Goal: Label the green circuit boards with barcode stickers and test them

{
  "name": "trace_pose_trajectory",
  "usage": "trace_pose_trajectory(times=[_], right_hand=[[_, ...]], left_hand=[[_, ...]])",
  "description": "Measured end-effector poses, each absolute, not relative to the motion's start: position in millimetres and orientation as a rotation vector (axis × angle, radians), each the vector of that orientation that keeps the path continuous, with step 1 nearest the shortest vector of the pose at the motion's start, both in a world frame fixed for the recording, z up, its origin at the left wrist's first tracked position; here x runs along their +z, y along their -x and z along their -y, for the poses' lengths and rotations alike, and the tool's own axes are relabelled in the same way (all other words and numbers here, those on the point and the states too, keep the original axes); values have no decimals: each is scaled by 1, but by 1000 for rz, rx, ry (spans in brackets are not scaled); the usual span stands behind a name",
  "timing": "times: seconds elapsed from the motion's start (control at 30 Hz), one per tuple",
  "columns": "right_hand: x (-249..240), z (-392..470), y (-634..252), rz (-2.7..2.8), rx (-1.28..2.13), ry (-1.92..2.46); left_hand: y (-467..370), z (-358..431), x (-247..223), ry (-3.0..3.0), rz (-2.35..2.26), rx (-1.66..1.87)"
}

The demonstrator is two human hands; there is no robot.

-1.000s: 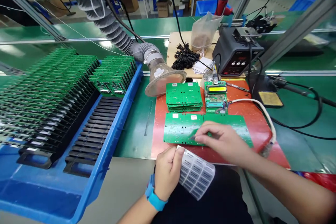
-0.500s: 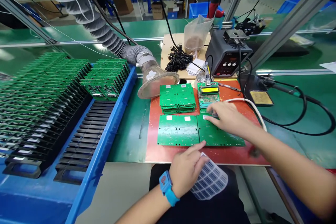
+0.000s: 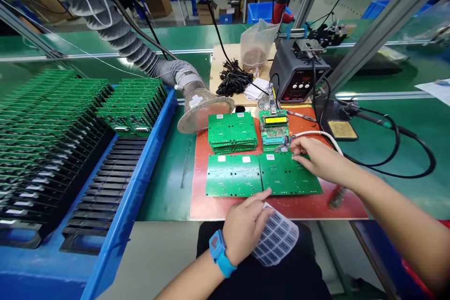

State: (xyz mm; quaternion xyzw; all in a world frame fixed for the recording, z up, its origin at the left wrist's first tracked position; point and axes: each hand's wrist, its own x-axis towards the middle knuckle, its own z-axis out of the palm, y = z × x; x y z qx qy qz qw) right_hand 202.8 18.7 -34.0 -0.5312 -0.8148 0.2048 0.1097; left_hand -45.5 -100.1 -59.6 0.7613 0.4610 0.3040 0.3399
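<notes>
My left hand (image 3: 246, 227), with a blue watch on its wrist, holds a sheet of small labels (image 3: 277, 236) over my lap; its index finger points toward the lower edge of the boards. My right hand (image 3: 309, 157) is pinched above the top edge of the right green circuit board (image 3: 290, 178); what its fingertips hold, if anything, is too small to make out. This board bears one white label at its upper left. Beside it lies the left green board (image 3: 234, 178) with two white labels. Behind them is a stack of boards (image 3: 232, 129).
A small tester with a yellow display (image 3: 276, 120) stands behind the right board. At the left, a blue crate (image 3: 140, 173) holds rows of upright boards. A fume hose (image 3: 202, 103), soldering station (image 3: 298, 72) and cables surround the red mat.
My right hand has moved right, away from the label at the right board's upper left, uncovering it. My left hand still holds the sheet. The view has shifted slightly.
</notes>
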Motion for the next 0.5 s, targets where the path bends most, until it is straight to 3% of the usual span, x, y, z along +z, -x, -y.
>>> trace_pose_trajectory(times=[0.1,0.33,0.5], right_hand=[[-30,-4,-203,2442,343,1478],[-15,17,-197,2776,540,1401],[-2,11,-124,2764,525,1226]], left_hand=[[50,102,-58,-1903,-1151,870],[89,128,-50,-1528,-1152,1107],[107,145,-42,-1341,-1304,1269]])
